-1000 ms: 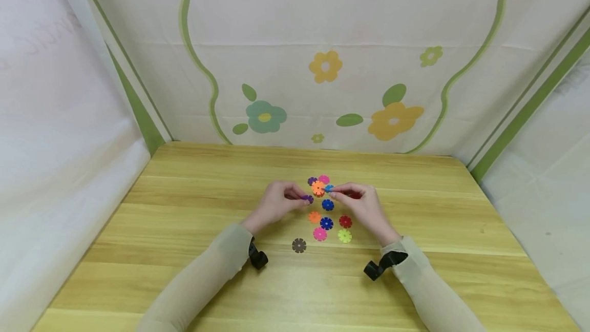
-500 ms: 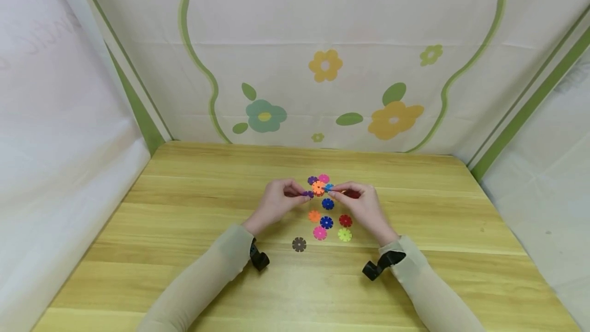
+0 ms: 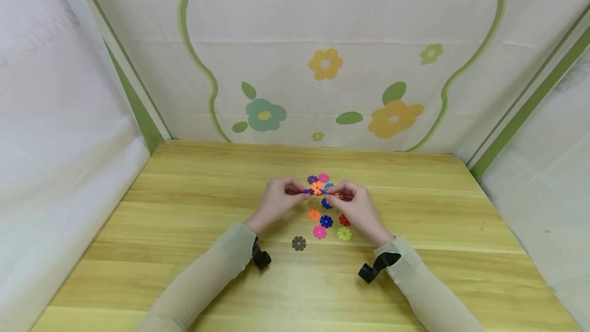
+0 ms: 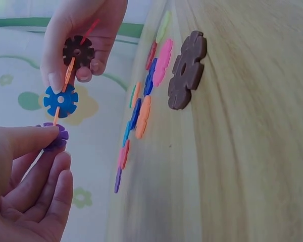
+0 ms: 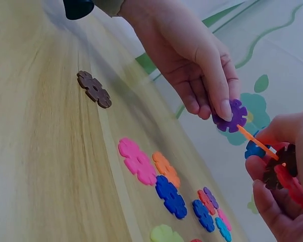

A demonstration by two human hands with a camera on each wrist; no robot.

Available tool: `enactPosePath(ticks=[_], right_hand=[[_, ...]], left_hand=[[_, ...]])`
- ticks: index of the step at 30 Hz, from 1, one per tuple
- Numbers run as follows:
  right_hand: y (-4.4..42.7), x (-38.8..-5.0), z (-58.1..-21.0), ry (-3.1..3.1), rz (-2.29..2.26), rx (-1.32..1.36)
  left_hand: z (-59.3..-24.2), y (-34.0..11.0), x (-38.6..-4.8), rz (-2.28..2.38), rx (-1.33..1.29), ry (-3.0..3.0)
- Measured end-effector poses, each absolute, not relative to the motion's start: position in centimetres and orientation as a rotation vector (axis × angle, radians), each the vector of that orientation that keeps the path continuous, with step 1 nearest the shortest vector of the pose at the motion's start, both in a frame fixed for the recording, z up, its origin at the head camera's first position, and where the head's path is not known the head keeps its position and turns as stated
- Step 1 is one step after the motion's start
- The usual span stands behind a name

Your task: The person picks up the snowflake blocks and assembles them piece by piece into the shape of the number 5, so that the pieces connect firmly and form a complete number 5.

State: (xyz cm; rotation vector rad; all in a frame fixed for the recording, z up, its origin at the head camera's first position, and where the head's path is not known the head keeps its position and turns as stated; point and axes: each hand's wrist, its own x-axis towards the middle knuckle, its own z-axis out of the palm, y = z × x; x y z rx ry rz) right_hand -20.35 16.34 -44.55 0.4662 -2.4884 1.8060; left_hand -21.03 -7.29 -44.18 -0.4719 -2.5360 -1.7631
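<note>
My left hand (image 3: pixel 278 199) pinches a purple notched plastic disc (image 5: pixel 231 116) between thumb and fingers. Its edge meets an edge-on orange disc (image 5: pixel 251 137); how deep the two sit in each other I cannot tell. The orange disc is slotted into a blue disc (image 4: pixel 65 107), which my right hand (image 3: pixel 360 208) grips with thumb and fingertips. Beyond the blue one, the chain runs on through another orange disc (image 4: pixel 68 74), a brown disc (image 4: pixel 85 56) and a red disc (image 5: pixel 292 186), partly hidden by the right hand. Both hands hold the chain above the table.
Loose notched discs lie on the wooden table (image 3: pixel 184 250): a brown one (image 3: pixel 298 243) nearest me, then pink (image 3: pixel 319 232), yellow-green (image 3: pixel 344 233), dark blue (image 3: pixel 326 221) and several others below and behind the hands. A printed cloth (image 3: pixel 286 65) stands behind the table.
My left hand has lifted the purple disc slightly toward the orange one. The right hand has shifted a little left, bringing the chain closer to it. The loose discs stay put.
</note>
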Motion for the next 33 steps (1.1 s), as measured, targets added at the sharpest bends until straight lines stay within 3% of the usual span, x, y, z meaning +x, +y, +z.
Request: enactPosePath(ticks=[16, 33], right_hand=[[15.96, -20.38, -44.47, -2.591, 1.782, 0.534], [15.70, -20.66, -43.92, -2.483, 2.006, 0.297]], left_hand=[[-44.23, -6.88, -21.12, -1.780, -0.490, -2.465], [-43.57, -6.77, -20.68, -1.811, -0.561, -2.445]])
